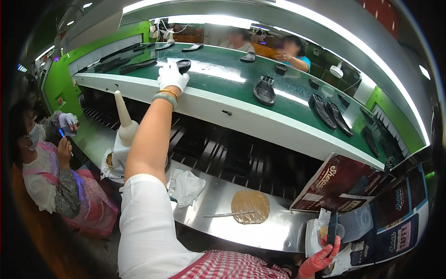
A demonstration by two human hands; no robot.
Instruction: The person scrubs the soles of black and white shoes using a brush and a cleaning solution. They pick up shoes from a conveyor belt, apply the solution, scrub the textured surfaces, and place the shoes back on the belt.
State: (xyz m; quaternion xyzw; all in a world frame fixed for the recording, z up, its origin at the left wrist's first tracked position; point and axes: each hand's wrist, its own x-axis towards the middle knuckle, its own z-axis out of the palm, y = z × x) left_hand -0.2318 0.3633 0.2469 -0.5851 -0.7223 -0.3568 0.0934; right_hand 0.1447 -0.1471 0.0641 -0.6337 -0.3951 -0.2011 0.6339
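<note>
In a white glove, my left hand reaches far forward over the green conveyor belt. Its fingers are closed at the edge of a black shoe sole, and glove and sole partly overlap. At the lower right, my right hand wears a reddish-pink glove. It grips a dark, narrow piece, held upright and seen nearly edge-on; its kind is unclear. Beside that hand are a clear plastic tub and crumpled white wrapping.
More black soles and a pair lie along the belt. Below is a metal shelf with a round brown pad, a thin stick and a white cloth. A white cone-topped device stands left. Co-workers are at left and behind.
</note>
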